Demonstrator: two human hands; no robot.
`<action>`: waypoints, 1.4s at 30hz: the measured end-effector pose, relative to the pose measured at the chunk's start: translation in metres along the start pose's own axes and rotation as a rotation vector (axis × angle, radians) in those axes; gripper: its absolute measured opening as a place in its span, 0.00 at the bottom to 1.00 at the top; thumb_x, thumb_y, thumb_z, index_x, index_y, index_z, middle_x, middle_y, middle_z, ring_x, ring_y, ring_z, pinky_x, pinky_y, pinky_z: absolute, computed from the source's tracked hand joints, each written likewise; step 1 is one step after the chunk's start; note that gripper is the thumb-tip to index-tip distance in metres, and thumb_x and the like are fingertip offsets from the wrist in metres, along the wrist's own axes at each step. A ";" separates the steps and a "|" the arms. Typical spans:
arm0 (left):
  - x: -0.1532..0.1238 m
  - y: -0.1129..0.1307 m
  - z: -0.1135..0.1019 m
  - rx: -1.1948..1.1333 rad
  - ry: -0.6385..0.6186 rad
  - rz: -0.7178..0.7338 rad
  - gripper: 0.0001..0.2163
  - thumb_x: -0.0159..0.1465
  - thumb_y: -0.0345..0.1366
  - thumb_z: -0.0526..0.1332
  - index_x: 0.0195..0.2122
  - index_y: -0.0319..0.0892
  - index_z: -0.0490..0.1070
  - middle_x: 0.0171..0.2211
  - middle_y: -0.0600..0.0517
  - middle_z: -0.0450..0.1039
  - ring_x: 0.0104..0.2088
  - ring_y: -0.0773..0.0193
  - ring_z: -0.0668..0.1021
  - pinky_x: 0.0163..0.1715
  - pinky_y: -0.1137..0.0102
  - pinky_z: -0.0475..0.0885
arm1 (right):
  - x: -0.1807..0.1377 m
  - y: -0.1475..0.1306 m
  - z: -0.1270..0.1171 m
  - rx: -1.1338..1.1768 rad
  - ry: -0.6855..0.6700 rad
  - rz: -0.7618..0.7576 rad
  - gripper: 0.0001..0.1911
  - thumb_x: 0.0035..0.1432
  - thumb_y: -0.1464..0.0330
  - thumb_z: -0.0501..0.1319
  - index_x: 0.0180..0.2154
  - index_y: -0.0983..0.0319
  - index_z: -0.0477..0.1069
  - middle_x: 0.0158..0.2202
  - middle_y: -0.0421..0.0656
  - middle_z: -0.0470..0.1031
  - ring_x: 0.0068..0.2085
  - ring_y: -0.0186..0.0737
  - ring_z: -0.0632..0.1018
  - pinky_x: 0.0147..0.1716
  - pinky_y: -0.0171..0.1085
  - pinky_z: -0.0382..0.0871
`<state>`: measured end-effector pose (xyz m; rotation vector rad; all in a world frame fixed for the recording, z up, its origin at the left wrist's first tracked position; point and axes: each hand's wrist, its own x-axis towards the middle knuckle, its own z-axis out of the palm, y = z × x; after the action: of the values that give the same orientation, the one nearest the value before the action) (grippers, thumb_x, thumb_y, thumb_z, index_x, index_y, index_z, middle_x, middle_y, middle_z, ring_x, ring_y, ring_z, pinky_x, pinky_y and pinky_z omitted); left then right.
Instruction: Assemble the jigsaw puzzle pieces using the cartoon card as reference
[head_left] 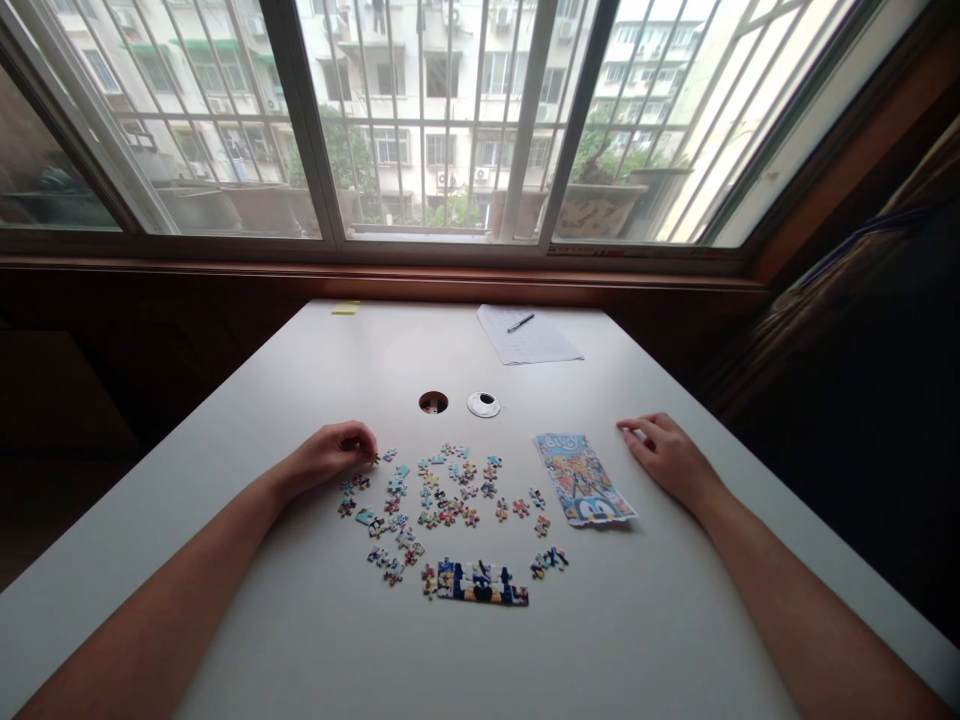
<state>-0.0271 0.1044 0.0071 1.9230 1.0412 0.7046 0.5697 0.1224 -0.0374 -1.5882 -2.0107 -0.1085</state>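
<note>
My left hand (339, 449) is at the left end of the scattered jigsaw pieces. Its fingers are curled, and a small jigsaw piece (377, 457) shows at the fingertips. Loose jigsaw pieces (448, 508) lie in several clusters to the right of it and below. Nearest me, a joined strip of jigsaw pieces (484, 585) in dark blue, white and yellow lies flat. My right hand (669, 458) rests on the table with fingers stretched out and nothing in them. Just left of that hand is a colourful picture sheet (583, 480) with "Bluey" lettering and a torn-looking lower edge.
The white table (360, 660) reaches to the barred window. Farther back are an open round cable hole (433, 402), another with a white cover (484, 404), a paper sheet (525, 345) bearing a pen (520, 323), and yellow sticky strips (346, 308).
</note>
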 end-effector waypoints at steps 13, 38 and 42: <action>0.001 0.026 0.023 -0.174 0.044 -0.061 0.13 0.60 0.43 0.71 0.38 0.40 0.76 0.37 0.48 0.80 0.40 0.58 0.82 0.43 0.62 0.78 | 0.000 0.002 0.000 0.005 -0.008 0.023 0.16 0.65 0.60 0.57 0.46 0.59 0.79 0.43 0.48 0.73 0.37 0.44 0.77 0.42 0.45 0.74; -0.002 0.085 0.085 -0.177 0.024 -0.228 0.08 0.59 0.39 0.71 0.37 0.43 0.77 0.35 0.49 0.83 0.36 0.58 0.84 0.36 0.64 0.78 | -0.001 0.001 -0.001 0.028 -0.024 0.040 0.16 0.66 0.59 0.57 0.46 0.57 0.79 0.43 0.46 0.73 0.34 0.42 0.76 0.42 0.44 0.74; -0.003 0.088 0.085 -0.167 0.006 -0.224 0.07 0.60 0.39 0.70 0.37 0.43 0.77 0.35 0.49 0.83 0.36 0.58 0.84 0.38 0.63 0.78 | -0.001 0.001 -0.001 0.025 -0.022 0.042 0.16 0.66 0.59 0.57 0.46 0.58 0.79 0.43 0.47 0.73 0.34 0.41 0.76 0.41 0.44 0.75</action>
<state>0.0714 0.0402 0.0390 1.6330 1.1430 0.6482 0.5712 0.1215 -0.0373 -1.6217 -1.9857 -0.0495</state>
